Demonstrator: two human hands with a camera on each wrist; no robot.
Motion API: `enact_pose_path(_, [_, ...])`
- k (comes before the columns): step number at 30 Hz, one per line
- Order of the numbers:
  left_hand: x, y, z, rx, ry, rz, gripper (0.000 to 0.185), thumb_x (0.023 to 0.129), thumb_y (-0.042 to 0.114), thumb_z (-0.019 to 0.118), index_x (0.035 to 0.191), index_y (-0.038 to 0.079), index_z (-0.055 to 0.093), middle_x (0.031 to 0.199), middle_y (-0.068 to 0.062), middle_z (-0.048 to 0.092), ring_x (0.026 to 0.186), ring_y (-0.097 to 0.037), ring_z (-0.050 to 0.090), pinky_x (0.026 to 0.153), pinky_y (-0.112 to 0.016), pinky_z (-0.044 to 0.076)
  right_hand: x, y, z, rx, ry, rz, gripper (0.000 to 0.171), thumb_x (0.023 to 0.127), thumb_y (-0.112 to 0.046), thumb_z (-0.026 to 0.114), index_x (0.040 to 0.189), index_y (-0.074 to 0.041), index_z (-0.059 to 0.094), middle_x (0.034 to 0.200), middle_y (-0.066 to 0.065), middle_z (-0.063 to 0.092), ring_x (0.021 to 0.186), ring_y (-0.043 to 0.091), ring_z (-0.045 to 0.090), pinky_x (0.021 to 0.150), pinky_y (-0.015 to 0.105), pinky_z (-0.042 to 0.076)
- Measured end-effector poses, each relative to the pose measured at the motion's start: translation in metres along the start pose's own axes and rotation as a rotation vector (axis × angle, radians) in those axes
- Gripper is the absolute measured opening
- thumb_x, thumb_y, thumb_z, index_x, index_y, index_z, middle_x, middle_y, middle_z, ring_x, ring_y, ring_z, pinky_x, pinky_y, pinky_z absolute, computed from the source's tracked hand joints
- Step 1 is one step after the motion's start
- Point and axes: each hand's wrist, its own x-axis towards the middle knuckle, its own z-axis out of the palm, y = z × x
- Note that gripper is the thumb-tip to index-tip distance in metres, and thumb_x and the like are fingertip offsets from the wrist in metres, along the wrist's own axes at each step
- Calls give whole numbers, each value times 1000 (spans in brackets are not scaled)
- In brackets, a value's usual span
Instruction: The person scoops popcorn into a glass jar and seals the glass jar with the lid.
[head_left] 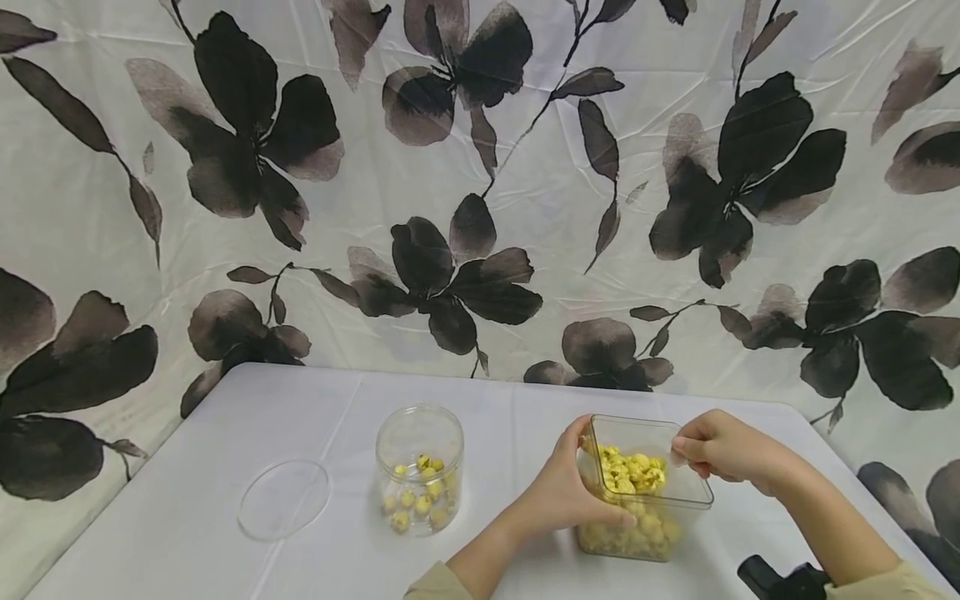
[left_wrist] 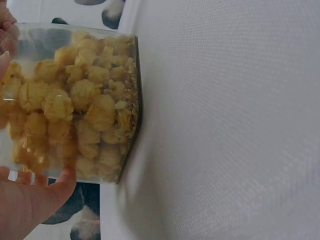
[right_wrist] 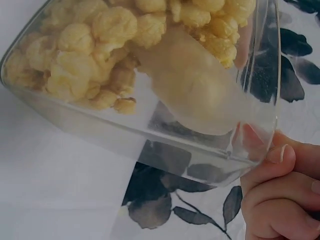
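A clear square-topped container (head_left: 626,429), tilted, holds yellow popcorn (head_left: 632,471) on the right part of the table. My left hand (head_left: 558,492) grips it from the left, thumb at the front and fingers behind. Seen from the left wrist, fingertips (left_wrist: 64,180) press its wall. At the right rim my right hand (head_left: 726,450) pinches a translucent whitish scoop (right_wrist: 197,95), whose bowl is inside the container beside the popcorn. The handle is mostly hidden by the fingers.
Left of the container stands a clear round jar (head_left: 420,425) partly filled with popcorn. A clear round lid (head_left: 285,500) lies farther left on the white table (head_left: 187,458). A black device (head_left: 780,579) sits by the right forearm. Floral cloth (head_left: 480,208) hangs behind.
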Motion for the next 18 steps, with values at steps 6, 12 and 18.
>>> enact_pose_path(6, [0, 1, 0, 2, -4, 2, 116, 56, 26, 90, 146, 25, 18, 131, 4, 35, 118, -12, 37, 100, -39, 33, -3, -2, -5, 5, -10, 13, 28, 97, -7, 43, 84, 9, 63, 55, -2, 43, 41, 4, 23, 41, 18, 22])
enact_pose_path(12, [0, 1, 0, 7, -11, -1, 115, 58, 26, 90, 146, 24, 17, 128, 7, 35, 116, -10, 37, 99, -38, 34, -6, -3, -8, -2, -7, 2, 28, 98, -8, 44, 82, 6, 62, 56, 0, 42, 41, 5, 22, 41, 19, 21])
enact_pose_path(18, [0, 0, -1, 4, -9, 0, 116, 57, 27, 90, 146, 26, 16, 130, 6, 34, 117, -11, 37, 100, -39, 33, -5, 1, -6, 42, -38, -21, 27, 97, -7, 44, 81, 7, 61, 57, 0, 44, 41, 4, 23, 40, 19, 21])
